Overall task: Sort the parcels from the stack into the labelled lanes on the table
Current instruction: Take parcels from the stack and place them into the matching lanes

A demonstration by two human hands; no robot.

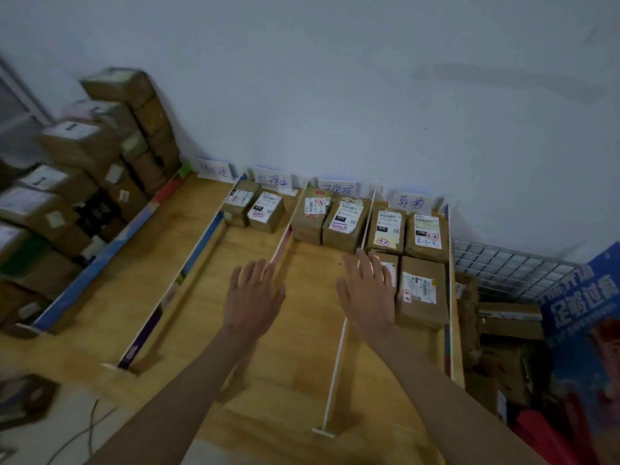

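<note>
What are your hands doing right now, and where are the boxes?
Left hand open, empty. Right hand open, empty, over the rightmost lane. Brown cardboard parcels in three lanes, leftmost lane bare. Stack of brown cardboard boxes waiting left. Nothing in the way.

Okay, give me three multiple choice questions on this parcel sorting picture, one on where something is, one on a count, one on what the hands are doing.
1. Where is the unsorted stack?
A. left of the table
B. in the wire basket
C. on the floor ahead

2. Parcels in the rightmost lane?
A. one
B. two
C. four

3. The left hand and right hand are:
A. gripping a parcel
B. open, empty
C. fists

Answers: 1 A, boxes pile up at left; 2 C, two rows of two; 3 B, fingers spread, nothing held.
</note>
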